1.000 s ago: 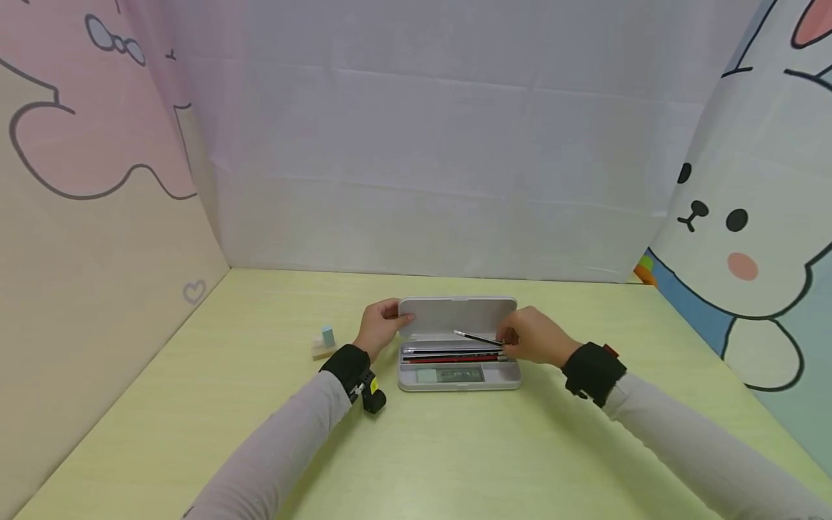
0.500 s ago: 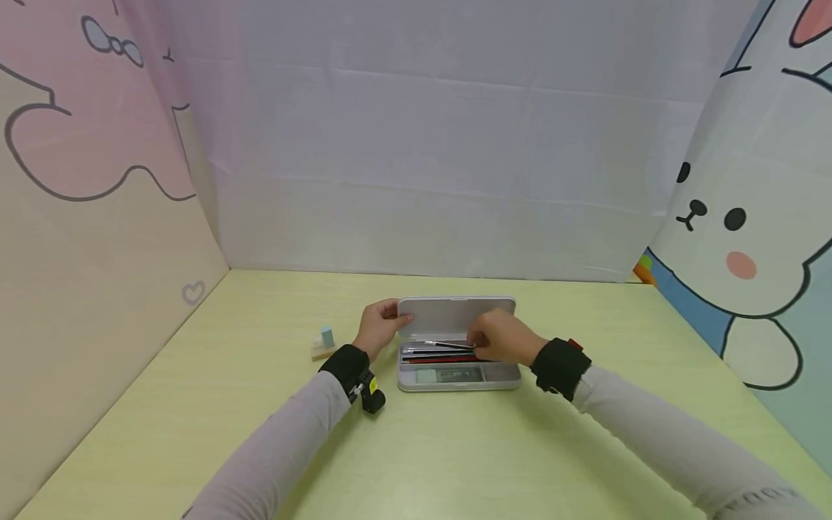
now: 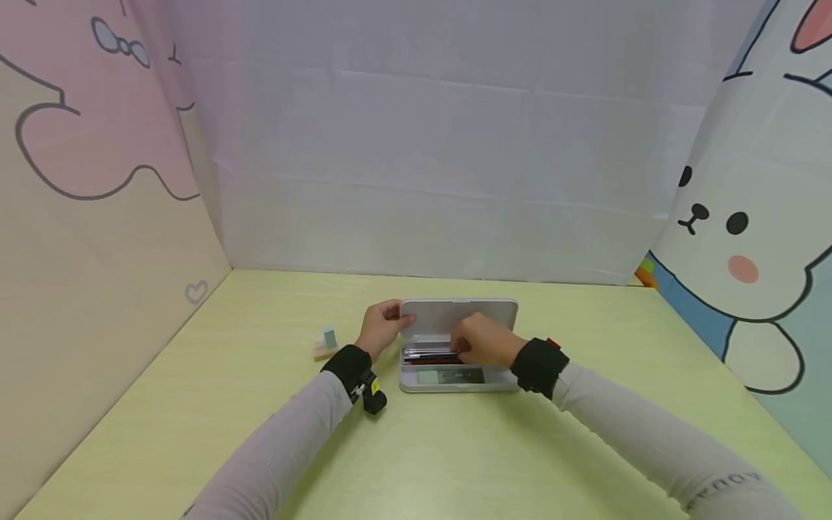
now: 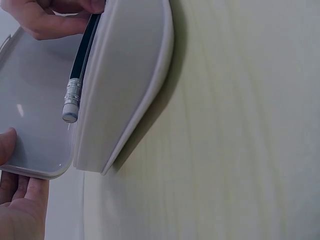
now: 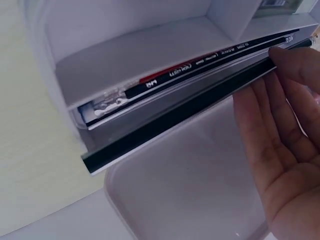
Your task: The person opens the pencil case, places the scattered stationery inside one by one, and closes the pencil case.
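An opened white pencil case lies on the table, its raised lid [image 3: 429,315] pinched at the left edge by my left hand [image 3: 379,328]. My right hand [image 3: 484,339] pinches a dark pencil between thumb and fingers over the long compartment. In the right wrist view this pencil [image 5: 180,117] is held at the compartment's back edge, beside dark pencils [image 5: 200,66] and a red one inside. In the left wrist view its silver ferrule and white eraser end [image 4: 71,102] show. An eraser [image 3: 427,376] lies in the front compartment.
A small wooden piece [image 3: 325,353] with a light blue block [image 3: 329,336] on it stands left of the case, beside my left wrist. A pale curtain [image 3: 416,159] hangs behind the table [image 3: 416,448], with cartoon-printed cloths on both sides.
My right hand has moved left and slightly down with the pencil, from the case's right end to its middle. My left hand has stayed at the lid.
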`<state>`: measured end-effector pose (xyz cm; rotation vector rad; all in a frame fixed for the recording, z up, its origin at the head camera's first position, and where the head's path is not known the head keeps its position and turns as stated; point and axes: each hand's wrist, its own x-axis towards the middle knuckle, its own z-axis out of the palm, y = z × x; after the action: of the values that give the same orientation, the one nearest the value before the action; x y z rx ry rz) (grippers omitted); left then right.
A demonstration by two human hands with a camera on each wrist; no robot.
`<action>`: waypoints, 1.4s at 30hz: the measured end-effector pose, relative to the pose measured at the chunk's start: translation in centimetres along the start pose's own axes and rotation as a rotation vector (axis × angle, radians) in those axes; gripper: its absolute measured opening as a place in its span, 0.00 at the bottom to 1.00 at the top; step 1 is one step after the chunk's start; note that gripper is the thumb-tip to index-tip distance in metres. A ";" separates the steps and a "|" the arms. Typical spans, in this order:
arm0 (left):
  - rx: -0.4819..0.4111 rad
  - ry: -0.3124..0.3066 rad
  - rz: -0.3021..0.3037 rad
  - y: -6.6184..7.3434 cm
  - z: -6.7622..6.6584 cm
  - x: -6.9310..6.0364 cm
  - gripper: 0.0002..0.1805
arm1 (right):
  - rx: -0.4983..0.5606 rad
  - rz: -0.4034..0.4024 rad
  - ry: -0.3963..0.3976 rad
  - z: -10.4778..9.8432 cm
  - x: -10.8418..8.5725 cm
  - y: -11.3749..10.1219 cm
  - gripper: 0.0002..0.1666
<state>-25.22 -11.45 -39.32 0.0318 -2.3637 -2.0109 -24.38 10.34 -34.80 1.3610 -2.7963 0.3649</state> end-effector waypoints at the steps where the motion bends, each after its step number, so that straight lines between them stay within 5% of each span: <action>1: 0.001 0.003 0.000 0.0 0.0 0.0 0.15 | -0.003 -0.001 -0.002 0.1 0.1 0.0 0.07; 21: -0.005 0.000 0.007 0.3 0.1 -0.3 0.15 | 0.029 0.009 0.015 0.1 -1.0 0.6 0.05; 30: 0.007 0.007 0.007 0.1 0.2 -0.2 0.15 | 0.035 0.084 0.062 -0.5 -3.5 2.3 0.06; 42: 0.006 0.002 -0.003 0.5 0.0 -0.4 0.15 | 0.099 0.303 0.163 -1.8 -7.4 5.8 0.10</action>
<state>-24.84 -11.35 -38.87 0.0368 -2.3706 -2.0037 -24.48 19.93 -35.03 0.8700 -2.8768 0.5967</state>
